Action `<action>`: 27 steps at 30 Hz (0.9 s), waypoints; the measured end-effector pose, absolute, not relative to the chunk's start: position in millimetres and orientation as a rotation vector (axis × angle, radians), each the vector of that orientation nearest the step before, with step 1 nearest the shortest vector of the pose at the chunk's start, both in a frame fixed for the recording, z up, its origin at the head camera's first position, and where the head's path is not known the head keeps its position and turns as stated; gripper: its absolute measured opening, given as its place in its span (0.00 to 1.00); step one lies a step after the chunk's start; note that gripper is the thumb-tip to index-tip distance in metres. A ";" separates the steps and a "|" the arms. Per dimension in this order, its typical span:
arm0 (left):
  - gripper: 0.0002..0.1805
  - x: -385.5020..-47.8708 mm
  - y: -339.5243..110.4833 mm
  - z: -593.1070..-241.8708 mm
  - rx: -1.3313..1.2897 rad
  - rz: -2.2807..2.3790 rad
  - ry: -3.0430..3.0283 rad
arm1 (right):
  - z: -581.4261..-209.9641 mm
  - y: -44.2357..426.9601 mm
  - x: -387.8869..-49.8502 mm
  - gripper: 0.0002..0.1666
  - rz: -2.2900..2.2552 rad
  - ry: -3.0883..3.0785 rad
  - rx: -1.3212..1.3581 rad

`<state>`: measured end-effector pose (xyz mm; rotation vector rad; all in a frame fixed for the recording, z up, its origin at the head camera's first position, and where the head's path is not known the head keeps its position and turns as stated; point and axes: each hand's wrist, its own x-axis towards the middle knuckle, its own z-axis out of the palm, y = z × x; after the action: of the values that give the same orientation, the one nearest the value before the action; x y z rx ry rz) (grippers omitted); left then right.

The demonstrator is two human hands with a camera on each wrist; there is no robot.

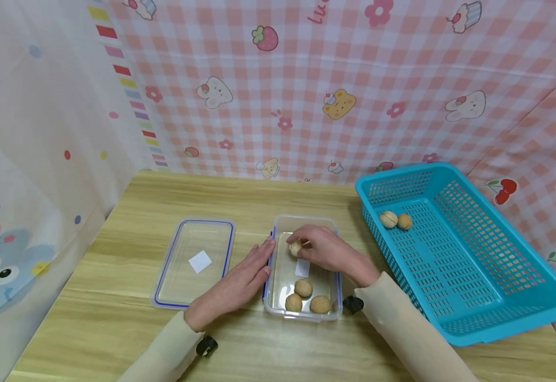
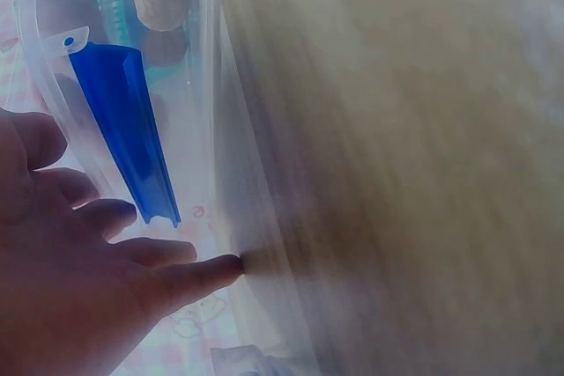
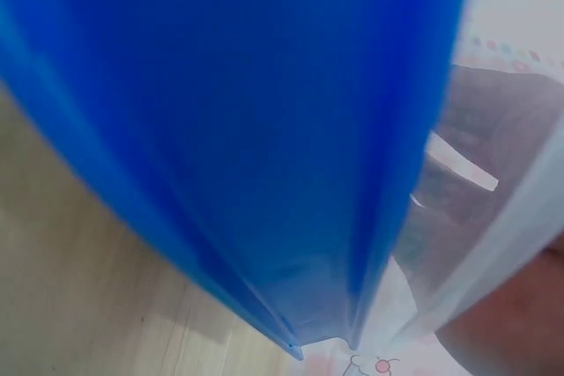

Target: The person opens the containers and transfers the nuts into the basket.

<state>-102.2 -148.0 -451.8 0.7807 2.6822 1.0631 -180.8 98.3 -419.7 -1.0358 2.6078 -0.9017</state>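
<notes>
Counter (image 1: 254, 345): clear box (image 1: 324, 277), three walnuts (image 1: 320, 304) at its 6 o'clock end. Left hand (image 1: 240, 278): grip relaxed, fingers straight against box's 9 o'clock side. Lid (image 1: 189, 286) at box's 9 o'clock. Right hand (image 1: 324, 248): grip clamped on fourth walnut (image 1: 294, 248), toward box's 12 o'clock. Blue basket (image 1: 457, 265) at 3 o'clock, two walnuts (image 1: 389, 219) in its 10 o'clock corner.

In the head view, the right hand (image 1: 328, 248) covers part of the walnut (image 1: 294, 248) it pinches, and the left hand (image 1: 234, 281) hides a lower corner of the clear lid (image 1: 182, 284). Both sleeves (image 1: 163, 347) run off the bottom edge. The left wrist view blurs the desk (image 2: 423, 173). In the right wrist view, a blue clip (image 3: 238, 129), cropped at the top, blocks much of the box (image 3: 529, 209).
</notes>
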 end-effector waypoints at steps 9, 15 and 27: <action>0.32 -102.3 -148.1 -452.2 0.785 1.074 2.672 | -417.0 109.7 -171.3 0.17 -1.098 2.618 -1.001; 0.32 -102.8 -148.3 -452.8 0.811 1.082 2.683 | -414.3 117.7 -162.9 0.17 -1.192 2.645 -0.990; 0.32 -102.6 -148.6 -452.9 0.797 1.077 2.676 | -402.7 131.6 -142.5 0.18 -1.437 2.591 -0.917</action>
<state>-102.6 -148.6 -452.9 0.7968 2.6765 1.0768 -142.5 131.6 -402.7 -0.9174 2.5910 -1.4374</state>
